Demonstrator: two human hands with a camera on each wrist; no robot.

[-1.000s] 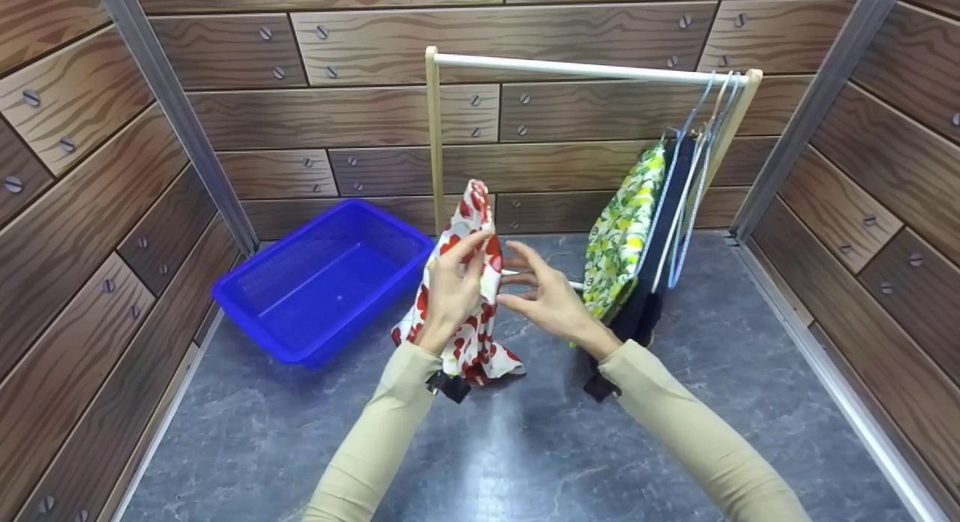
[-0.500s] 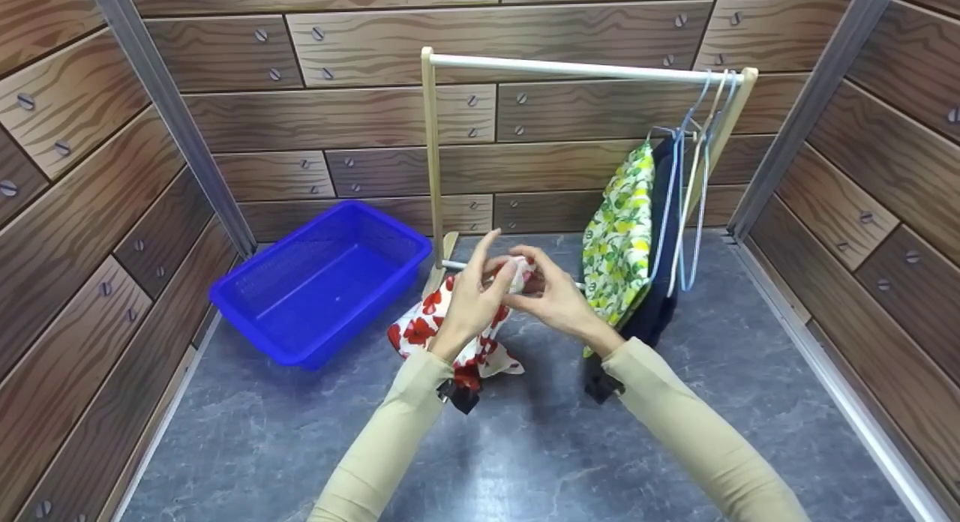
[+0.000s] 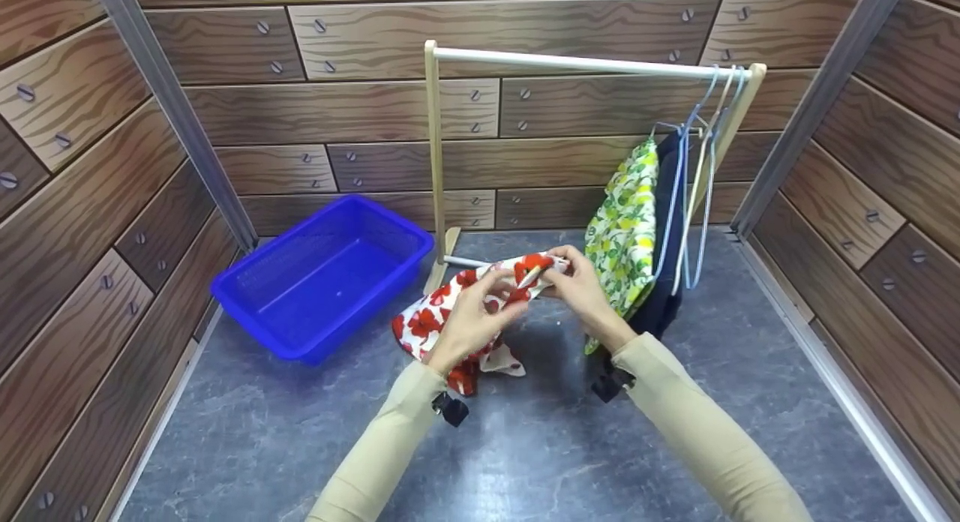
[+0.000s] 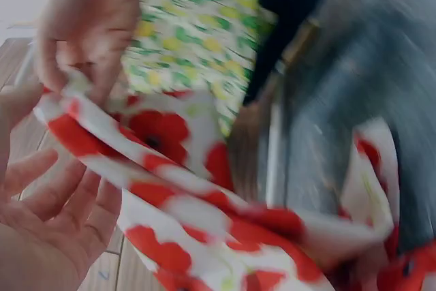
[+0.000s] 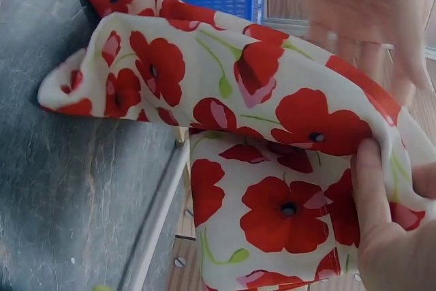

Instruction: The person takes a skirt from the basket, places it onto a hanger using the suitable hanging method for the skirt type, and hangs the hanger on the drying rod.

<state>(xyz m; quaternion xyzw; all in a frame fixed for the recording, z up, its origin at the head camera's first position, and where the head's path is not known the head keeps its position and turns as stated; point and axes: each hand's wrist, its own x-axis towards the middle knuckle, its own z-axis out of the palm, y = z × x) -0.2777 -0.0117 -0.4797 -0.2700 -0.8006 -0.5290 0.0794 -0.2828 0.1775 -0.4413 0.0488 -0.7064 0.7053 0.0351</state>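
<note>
We see red-poppy white cloth | folded, slanting, one end pinched in our right hand | right of blue basket

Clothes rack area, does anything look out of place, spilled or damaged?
Nothing looks spilled or damaged. Slightly odd: the hangers crowd the right end of the rail, leaving most of it bare, and the red-flowered cloth in the right hand looks rumpled.

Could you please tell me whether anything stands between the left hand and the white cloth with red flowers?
Nothing visible does: the left hand is very close to the white cloth with red flowers, and the right hand, holding one end, leaves the way open.
</note>
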